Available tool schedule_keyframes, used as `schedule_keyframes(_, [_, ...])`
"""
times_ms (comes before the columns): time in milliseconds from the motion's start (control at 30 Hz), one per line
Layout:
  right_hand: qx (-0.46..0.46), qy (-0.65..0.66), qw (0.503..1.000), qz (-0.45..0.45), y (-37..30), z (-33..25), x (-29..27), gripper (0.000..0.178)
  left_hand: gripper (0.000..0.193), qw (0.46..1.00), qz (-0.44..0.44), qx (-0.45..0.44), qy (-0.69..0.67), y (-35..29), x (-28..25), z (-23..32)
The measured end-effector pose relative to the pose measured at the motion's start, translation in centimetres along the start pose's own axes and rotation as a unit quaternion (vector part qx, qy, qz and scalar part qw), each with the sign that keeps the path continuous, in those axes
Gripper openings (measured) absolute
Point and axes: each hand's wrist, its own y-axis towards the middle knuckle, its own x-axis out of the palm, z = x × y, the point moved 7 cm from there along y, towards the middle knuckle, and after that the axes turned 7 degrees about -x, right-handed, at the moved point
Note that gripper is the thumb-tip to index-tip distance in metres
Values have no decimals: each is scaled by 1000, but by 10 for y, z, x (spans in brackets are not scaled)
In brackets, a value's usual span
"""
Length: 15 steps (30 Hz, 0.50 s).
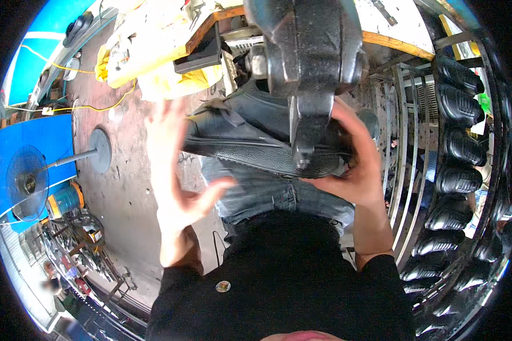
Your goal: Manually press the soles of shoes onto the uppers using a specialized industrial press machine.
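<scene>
While the black shoe [256,145] sits under the dark metal press head [310,62], its long axis runs roughly left to right across the view, slightly downhill toward the right. Its ribbed sole faces the camera and down, and the upper faces away, toward the bench [381,40]. One end points right, into the right hand [352,165]; the other points left, toward the left hand [173,170]. Which end is the toe cannot be told, because the press and the right hand cover that part.

The right hand is curled around the right end of the shoe, thumb on top beside the narrow foot of the press, fingers beneath the sole; it grips the shoe firmly. The left hand is spread wide, palm turned toward the shoe, fingers blurred and holding nothing; its fingertips are just beside the left end of the shoe, and contact cannot be judged.

The shoe is held above the person's lap, in front of the blue jeans [267,190]. At right, a metal rack [415,170] carries a column of black shoes [458,148]. At left, a standing fan [28,182] lies near the floor [125,187].
</scene>
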Motion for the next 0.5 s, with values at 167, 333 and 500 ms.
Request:
schedule_keyframes(167, [24,-32,999,-8,15,-17,3,87,92,989,-144,22,10,37,33,46])
schedule_keyframes(333, [50,-112,991,-60,27,-33,5,88,77,971,-175,-60,-155,35,51,34])
schedule_keyframes(500, [8,-98,995,-15,27,-31,3,101,78,905,-153,-191,-347,-1,82,1])
